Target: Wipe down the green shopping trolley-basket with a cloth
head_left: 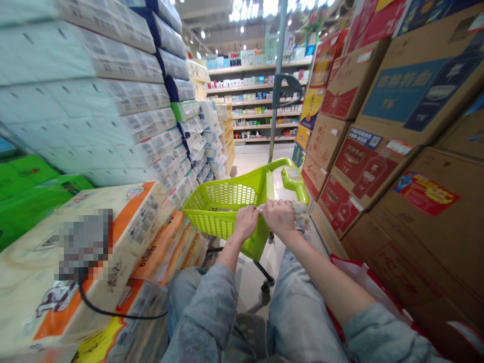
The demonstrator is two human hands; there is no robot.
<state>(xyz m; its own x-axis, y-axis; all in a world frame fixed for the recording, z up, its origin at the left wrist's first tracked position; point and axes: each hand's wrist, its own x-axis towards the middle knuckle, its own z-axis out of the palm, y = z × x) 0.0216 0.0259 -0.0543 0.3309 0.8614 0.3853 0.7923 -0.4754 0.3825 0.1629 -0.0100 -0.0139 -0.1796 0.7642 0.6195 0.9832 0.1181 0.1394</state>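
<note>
A: What've the hands got?

B: Both on a patterned cloth [300, 214] — left hand [245, 223] and right hand [280, 218] close together, fingers curled round it, right at the top edge of a lime-green plastic shopping cart [223, 212].

A: So cloth's at the cart's rim?

B: Yep, near side, w/ the bunched end past the right hand, toward the cart's handle [293, 176].

A: What's around the cart?

B: Left of it, stacked pkgs of toilet paper [113, 101], orange-trim pkgs [159, 247] lower down. Right of it, cardboard cartons [363, 171] piled high, and a red-and-white bag [359, 282] just below them.

A: And past it?

B: Store shelves [257, 96] w/ small boxed goods, well beyond the cart. Denim legs [302, 312] behind it, on the wearer's side — cart's just ahead of the knees.
</note>
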